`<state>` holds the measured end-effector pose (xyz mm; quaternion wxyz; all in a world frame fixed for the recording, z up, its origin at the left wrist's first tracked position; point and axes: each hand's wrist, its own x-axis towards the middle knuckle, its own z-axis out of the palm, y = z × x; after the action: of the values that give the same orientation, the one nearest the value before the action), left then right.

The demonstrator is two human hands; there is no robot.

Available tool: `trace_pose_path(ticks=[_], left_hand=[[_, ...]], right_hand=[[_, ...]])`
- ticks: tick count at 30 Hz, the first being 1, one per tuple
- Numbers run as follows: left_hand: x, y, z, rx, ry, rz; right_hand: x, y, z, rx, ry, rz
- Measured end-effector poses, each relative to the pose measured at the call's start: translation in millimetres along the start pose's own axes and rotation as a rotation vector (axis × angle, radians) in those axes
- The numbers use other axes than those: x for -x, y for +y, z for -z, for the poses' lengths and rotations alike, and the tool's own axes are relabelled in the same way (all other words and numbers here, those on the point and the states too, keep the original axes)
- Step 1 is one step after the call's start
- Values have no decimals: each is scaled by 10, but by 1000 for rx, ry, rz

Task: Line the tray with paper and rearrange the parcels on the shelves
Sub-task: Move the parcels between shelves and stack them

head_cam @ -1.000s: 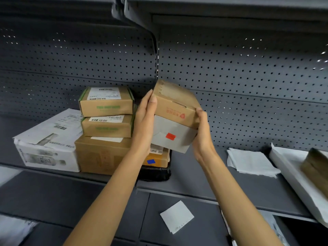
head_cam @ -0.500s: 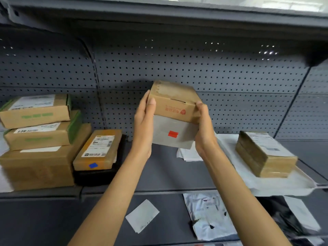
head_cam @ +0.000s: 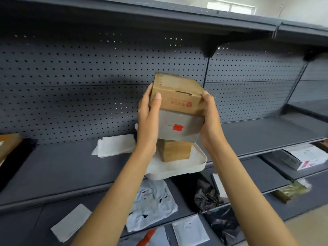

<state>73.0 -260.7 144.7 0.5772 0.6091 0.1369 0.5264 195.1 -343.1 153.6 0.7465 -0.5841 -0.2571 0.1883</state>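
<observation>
We hold a small stack of two parcels between both hands, in the air in front of the grey pegboard back wall [head_cam: 88, 71]. Our left hand [head_cam: 148, 119] presses flat against the stack's left side, thumb laid up the front edge; our right hand [head_cam: 210, 119] cups the right side, fingers wrapped behind where we cannot see them. On top is a brown cardboard box [head_cam: 177, 94] with red print on its front face, too blurred to read. Under it sits a grey box [head_cam: 179, 127] bearing a red tape tab.

Taking the white tray [head_cam: 179, 167] as our landmark: it lies directly below the held stack, on the middle shelf [head_cam: 62, 167], its front corner overhanging the shelf edge. It looks lined with white paper, though the lining and the tray are hard to tell apart. A brown parcel [head_cam: 174, 150] stands in the tray, its top hidden by the grey box. Left of the tray, a pile of folded white paper [head_cam: 115, 144] rests on the same shelf; further left, a dark parcel [head_cam: 16, 157] is cut off by the frame edge. Below the tray, on the lower shelf, lie a white mailer bag [head_cam: 152, 205], a crumpled black bag [head_cam: 207, 194] and a loose white sheet [head_cam: 71, 222]. Right of the tray, more packets [head_cam: 301, 157] sit on the lower shelf, partly cut off.
</observation>
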Motion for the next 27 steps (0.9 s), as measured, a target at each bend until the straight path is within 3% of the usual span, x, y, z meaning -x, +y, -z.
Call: trace_pose_path(ticks=[12,27], left_hand=[[339,-620,-1984,51,-49,74],[-221,-1511,-3273,95,-55,141]], right_hand=[[-587,-102,2023,27,100,135],[-1788,102,3009,101,136,64]])
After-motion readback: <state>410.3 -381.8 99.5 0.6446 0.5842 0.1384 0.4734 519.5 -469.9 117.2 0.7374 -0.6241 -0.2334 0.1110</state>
